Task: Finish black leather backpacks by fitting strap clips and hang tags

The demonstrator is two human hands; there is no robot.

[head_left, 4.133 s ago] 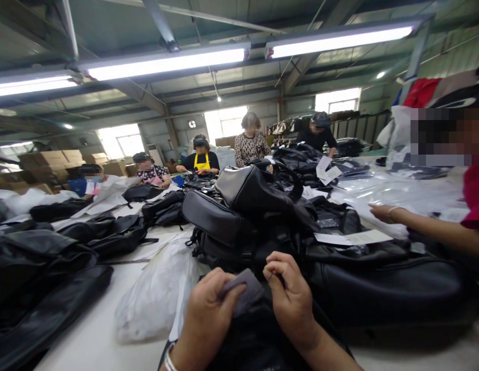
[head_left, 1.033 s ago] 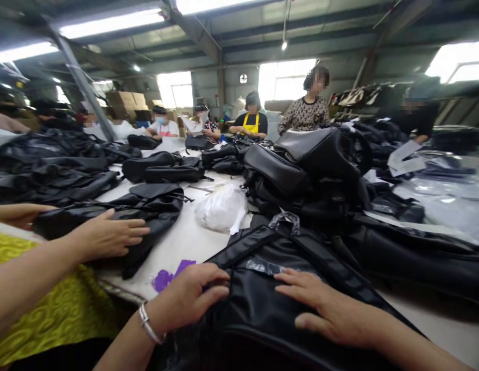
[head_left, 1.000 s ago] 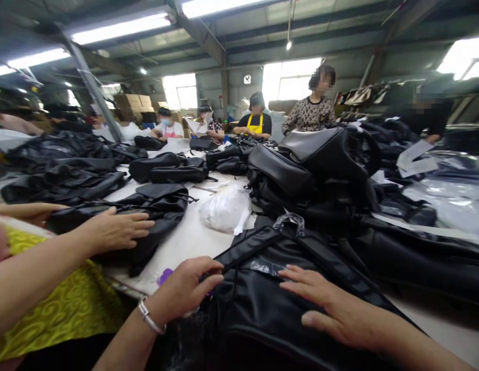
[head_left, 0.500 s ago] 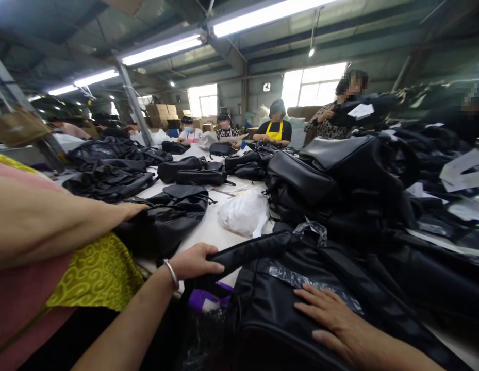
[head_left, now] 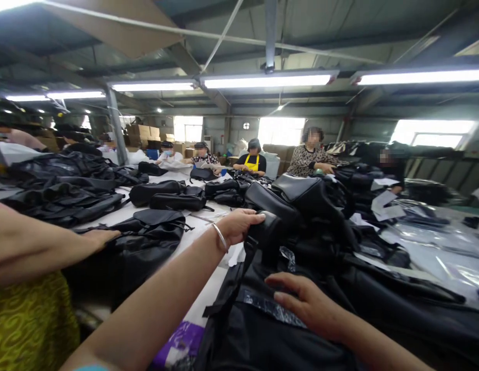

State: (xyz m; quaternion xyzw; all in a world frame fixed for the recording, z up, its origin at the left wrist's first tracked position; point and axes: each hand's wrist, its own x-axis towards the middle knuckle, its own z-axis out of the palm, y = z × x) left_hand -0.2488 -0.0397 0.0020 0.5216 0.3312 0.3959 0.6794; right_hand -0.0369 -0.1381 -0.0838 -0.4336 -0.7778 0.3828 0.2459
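A black backpack (head_left: 278, 335) lies on the table in front of me, with a strip of clear plastic (head_left: 274, 307) across it. My left hand (head_left: 239, 226), with a silver bangle at the wrist, is closed on a dark flap-like part (head_left: 268, 226) at the bag's far end, thumb on top. Over the right side of the bag is my right hand (head_left: 304, 299), fingers apart and holding nothing; whether it touches the surface is hard to tell. A shoulder strap (head_left: 233, 283) runs along the bag's left side.
Black bags (head_left: 301, 190) are heaped just beyond. On my left, a co-worker's arm (head_left: 49, 232) reaches onto another black bag (head_left: 146, 247). A purple packet (head_left: 181, 340) lies beside my bag. Several people sit or stand across the table, including one in a yellow apron (head_left: 252, 163).
My left hand has moved from the strap to the bag's far end, up and to the right. My right hand has lifted off its flat rest on the bag. The view has turned right.
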